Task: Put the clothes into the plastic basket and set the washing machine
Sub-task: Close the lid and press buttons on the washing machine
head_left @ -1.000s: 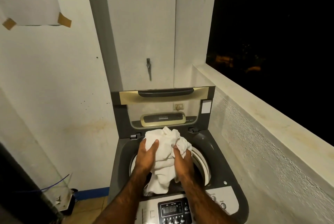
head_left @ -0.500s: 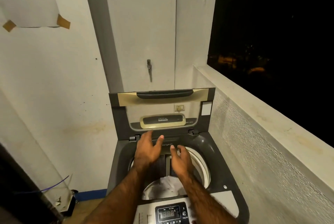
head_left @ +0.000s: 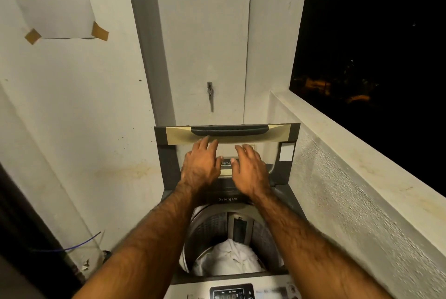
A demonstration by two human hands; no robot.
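A grey top-loading washing machine [head_left: 287, 199] stands in front of me with its lid [head_left: 284, 134] raised upright against the wall. White clothes [head_left: 231, 259] lie at the bottom of its drum. My left hand [head_left: 200, 165] and my right hand [head_left: 248, 168] are stretched out side by side in front of the raised lid, fingers extended, just below the dark lid handle [head_left: 229, 129]. Neither hand holds anything. The control panel with its display [head_left: 231, 292] shows at the bottom edge.
A low concrete parapet [head_left: 350, 178] runs along the right, with darkness beyond. A tap [head_left: 210, 89] sticks out of the wall above the lid. A taped paper [head_left: 53, 1] hangs on the left wall. A blue wire [head_left: 82, 245] lies at the lower left.
Both hands let go of the white clothes, which dropped into the drum. The hands then rose from the drum opening up to the raised lid.
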